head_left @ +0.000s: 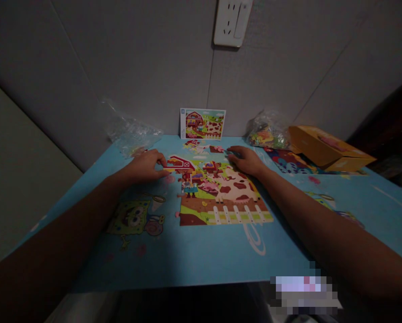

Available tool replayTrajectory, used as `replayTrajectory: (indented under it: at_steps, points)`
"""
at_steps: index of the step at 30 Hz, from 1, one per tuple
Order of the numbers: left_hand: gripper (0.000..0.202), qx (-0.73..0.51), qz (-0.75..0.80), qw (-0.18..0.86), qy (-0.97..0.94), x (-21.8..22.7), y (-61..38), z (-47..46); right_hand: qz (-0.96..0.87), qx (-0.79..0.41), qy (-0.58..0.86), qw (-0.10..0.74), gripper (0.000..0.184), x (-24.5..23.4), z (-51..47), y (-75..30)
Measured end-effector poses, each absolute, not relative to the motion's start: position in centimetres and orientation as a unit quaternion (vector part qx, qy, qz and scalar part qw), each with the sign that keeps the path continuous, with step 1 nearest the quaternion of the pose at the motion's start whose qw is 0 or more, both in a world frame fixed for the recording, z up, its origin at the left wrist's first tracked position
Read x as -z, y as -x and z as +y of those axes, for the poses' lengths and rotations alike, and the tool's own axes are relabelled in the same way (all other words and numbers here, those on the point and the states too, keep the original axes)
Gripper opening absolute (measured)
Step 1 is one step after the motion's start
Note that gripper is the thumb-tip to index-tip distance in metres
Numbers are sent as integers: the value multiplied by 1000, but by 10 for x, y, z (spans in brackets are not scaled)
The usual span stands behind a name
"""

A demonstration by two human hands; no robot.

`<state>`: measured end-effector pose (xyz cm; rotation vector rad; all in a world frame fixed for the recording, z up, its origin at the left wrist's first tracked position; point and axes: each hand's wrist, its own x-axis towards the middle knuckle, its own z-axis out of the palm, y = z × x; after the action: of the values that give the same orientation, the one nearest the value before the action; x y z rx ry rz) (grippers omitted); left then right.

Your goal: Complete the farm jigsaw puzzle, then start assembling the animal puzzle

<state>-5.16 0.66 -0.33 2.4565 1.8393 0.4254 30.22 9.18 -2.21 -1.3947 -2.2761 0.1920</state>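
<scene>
left fingers (161,158): pinching barn piece (179,163), puzzle's (223,194) 10 o'clock
right fingers (233,149): 1 o'clock; cannot tell grip
step: likely edge seating
next move: probably needs alignment

Home, we judge: play corner of room rather than workplace. Worktop (201,264), blue, printed with cartoon characters (130,217), set along plain grey wall (136,58). Socket-and-switch plate (232,24) on wall above, household kind. Play things in front of us: farm jigsaw (227,195) partly pieced together, picture card (203,124) of same scene standing by wall, clear plastic bag (268,130) with colourful contents, orange box (322,146) at right. Light dim; far right too dark for us to read. Which room of home, we cannot tell.
</scene>
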Motion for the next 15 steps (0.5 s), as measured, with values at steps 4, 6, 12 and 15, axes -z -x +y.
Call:
replayTrajectory:
  at_steps: [4,6,12,15]
  points:
    - [33,-140,605,54,-782,6,52,8,-792,-43,568,220,50,29,103,-298]
    - [33,-137,604,57,-783,7,52,9,-775,-23,595,213,57,27,104,-286]
    - [29,-137,604,48,-783,7,49,7,-759,-25,623,187,55,21,113,-257]
    - [28,-134,607,48,-782,6,47,5,-757,-25,624,192,47,23,117,-258]
